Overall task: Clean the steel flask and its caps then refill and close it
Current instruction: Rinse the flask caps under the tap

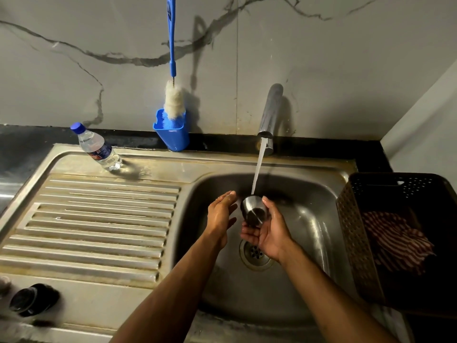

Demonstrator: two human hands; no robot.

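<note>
Wall: grey marble-look wall [321, 70] with dark veins, right behind your sink.
Sink: dull stainless steel sink [319, 233] with a ribbed draining board on your left; both your hands are over the basin, and its round drain [256, 253] shows just below your right hand.
Surface: black stone surface [24, 142] runs along the back, under the wall.
Basket: dark perforated plastic basket [356, 231] sits at the right edge of the sink, with a red-and-white striped cloth [395, 241] inside.
Brush: long blue-handled bottle brush [173, 95] with white bristles stands upright in a blue plastic holder [173, 137] against the wall.
Tap: chrome tap [269, 115] is running, and the stream [258, 169] lands right on the cap.
Water bottle: clear plastic bottle with a blue lid [99, 149] stands at the back of the draining board.
Right hand: your right hand [269, 233] cradles the cap, fingers curled under it and thumb up its side.
Left hand: your left hand [222, 211] is released, wet, fingers straight, just beside the cap, not gripping it.
Dark cap: round black lid-like piece [32, 299] lies at the near left corner, blurred.
Steel cap: rounded steel flask cap [253, 210] is held in your right hand, under the water, above the basin.
</note>
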